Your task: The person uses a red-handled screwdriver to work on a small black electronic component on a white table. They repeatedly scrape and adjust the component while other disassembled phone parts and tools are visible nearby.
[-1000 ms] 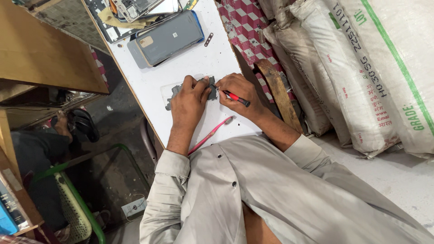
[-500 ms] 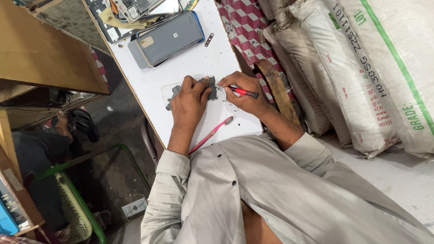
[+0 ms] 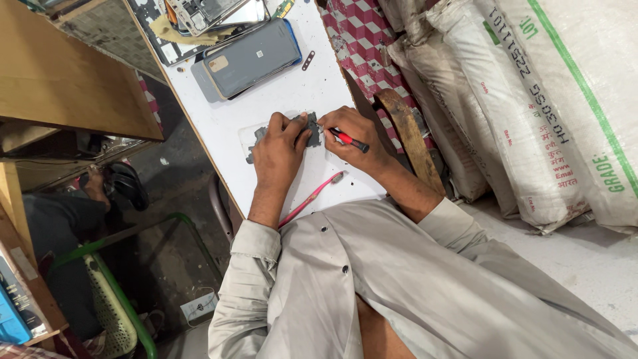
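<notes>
Grey phone part (image 3: pixel 307 127) under left hand (image 3: pixel 279 146), right hand (image 3: pixel 355 136) gripping red screwdriver (image 3: pixel 350 140)

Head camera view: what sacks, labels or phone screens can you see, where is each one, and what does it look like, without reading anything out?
Woven sacks: leaning along the table's right side, white, bulky; the outermost has a green stripe and green and dark print.
Phone: lying flat on the white table, above the hands, grey rectangle with blue edge.
Opened phone: top edge of view, partly cut off, insides showing.
Small label: pale tag on the wooden shelf at lower left.
</notes>
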